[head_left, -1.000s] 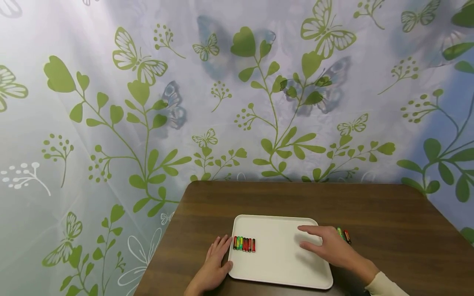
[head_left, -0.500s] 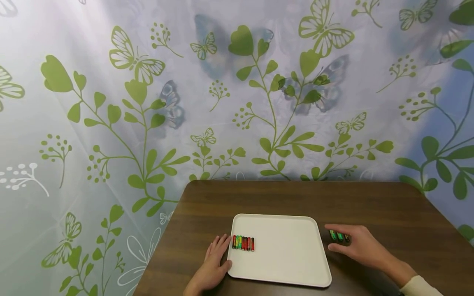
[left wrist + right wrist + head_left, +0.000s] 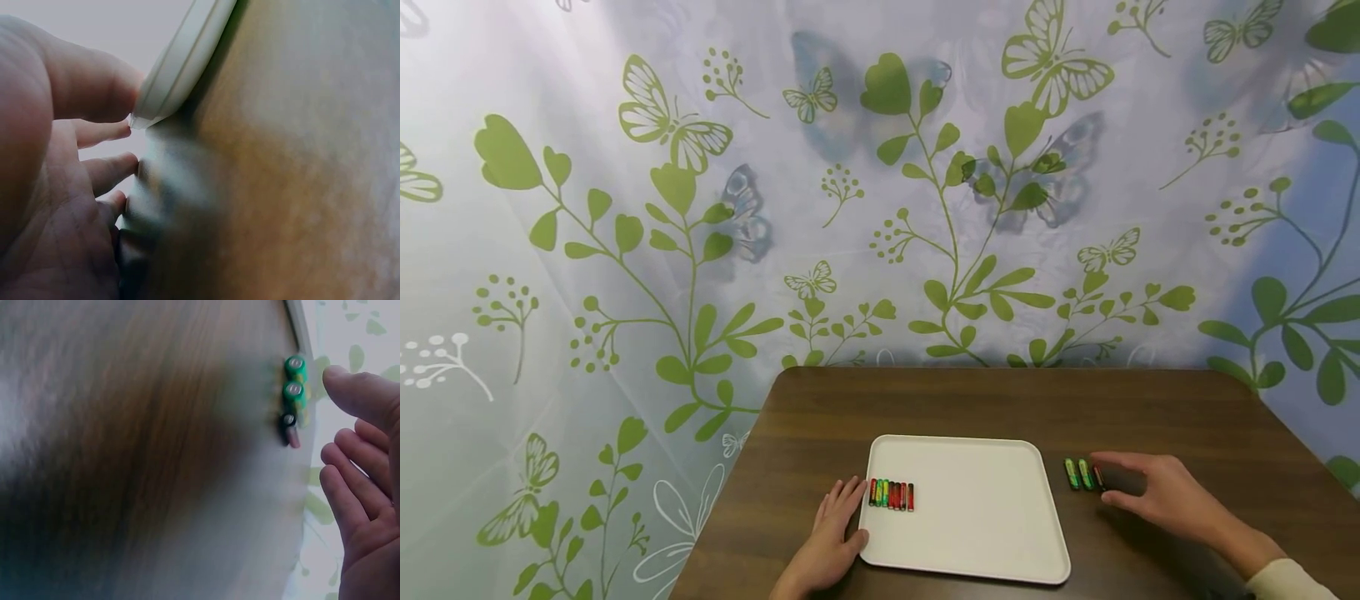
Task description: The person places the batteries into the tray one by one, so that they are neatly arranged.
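My left hand (image 3: pixel 829 533) lies at the left side of a white tray (image 3: pixel 977 525), its fingers extended. In the left wrist view the thumb (image 3: pixel 100 84) touches the tray's rim (image 3: pixel 181 62). A row of several red and green batteries (image 3: pixel 892 495) lies side by side inside the tray's left part. Right of the tray, two green batteries (image 3: pixel 1078 474) and a dark red battery (image 3: pixel 1099 477) lie on the table. My right hand (image 3: pixel 1172 496) is nearest the dark red one, thumb and fingers apart, holding nothing. The right wrist view shows a gap between this hand (image 3: pixel 369 481) and the batteries (image 3: pixel 294 394).
A brown wooden table (image 3: pixel 1000 400) carries everything. Behind it hangs a pale curtain (image 3: pixel 850 208) printed with green leaves and butterflies, close to the table's far edge.
My right hand has moved from over the tray's right part to the right, past the loose batteries, uncovering the green ones. My left hand has stayed at the tray's left edge.
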`<state>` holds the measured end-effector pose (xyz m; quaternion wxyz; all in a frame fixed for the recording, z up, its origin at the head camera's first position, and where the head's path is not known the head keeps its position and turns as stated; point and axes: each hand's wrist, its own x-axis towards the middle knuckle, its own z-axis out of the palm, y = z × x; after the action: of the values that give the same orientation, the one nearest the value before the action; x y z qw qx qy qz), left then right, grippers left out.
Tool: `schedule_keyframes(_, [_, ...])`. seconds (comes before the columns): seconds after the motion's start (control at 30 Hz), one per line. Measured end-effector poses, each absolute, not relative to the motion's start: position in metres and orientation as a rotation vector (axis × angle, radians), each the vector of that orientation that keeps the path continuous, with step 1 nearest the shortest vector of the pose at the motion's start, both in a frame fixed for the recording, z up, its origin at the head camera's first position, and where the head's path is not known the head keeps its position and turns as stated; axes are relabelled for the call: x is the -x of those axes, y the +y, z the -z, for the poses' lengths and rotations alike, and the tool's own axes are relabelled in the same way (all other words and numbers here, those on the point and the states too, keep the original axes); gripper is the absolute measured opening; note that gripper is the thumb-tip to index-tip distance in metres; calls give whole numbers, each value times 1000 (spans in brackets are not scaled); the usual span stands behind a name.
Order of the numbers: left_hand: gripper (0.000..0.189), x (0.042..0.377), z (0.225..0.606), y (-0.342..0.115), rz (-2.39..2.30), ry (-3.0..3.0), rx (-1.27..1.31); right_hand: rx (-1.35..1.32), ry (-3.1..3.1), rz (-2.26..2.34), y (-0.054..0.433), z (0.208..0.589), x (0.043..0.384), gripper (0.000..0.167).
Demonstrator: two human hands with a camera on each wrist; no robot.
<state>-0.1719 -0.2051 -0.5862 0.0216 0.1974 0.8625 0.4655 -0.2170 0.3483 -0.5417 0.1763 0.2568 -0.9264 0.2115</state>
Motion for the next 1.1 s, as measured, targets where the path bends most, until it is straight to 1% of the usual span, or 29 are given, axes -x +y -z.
schedule_keyframes(0.2, [72,171,580,-204,-1391,2672,-611,-744,-2631,-608,355,551,225,62])
schedule_keyframes(0.43, [74,168,567,-200,-1306,2664,-505,-781,-2647,-622,353,560,233,59])
schedule_keyframes(0.67, [71,168,569,-202,-1355,2685,-583,-714,-2679,-582,352,564,229,55])
schedule_keyframes(0.9, [73,167,564,-200,-1325,2667,-511,-641,-2701,-589,352,562,224,52])
schedule_keyframes(1.1, [73,167,563,-200,-1303,2671,-503,-655,-2667,-595,344,556,219,50])
